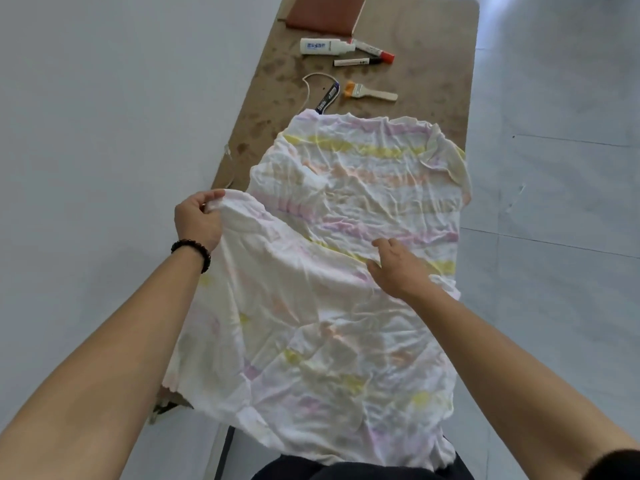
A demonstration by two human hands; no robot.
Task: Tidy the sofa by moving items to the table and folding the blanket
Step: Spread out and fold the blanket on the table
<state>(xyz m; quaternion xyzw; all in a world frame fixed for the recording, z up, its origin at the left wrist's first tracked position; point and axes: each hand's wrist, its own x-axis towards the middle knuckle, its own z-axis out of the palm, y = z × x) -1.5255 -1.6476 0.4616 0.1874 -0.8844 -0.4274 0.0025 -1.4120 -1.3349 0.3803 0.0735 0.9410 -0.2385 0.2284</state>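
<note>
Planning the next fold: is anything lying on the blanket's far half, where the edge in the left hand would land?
Nothing visible lies on the blanket. The left hand grips its edge; the right hand rests on it. The brush and markers lie beyond its far edge, on the table.

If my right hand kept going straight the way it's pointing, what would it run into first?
More blanket. The right hand touches it, pointing away and leftward, so it would cross the striped far half; the table edge likely follows, depth unclear.
</note>
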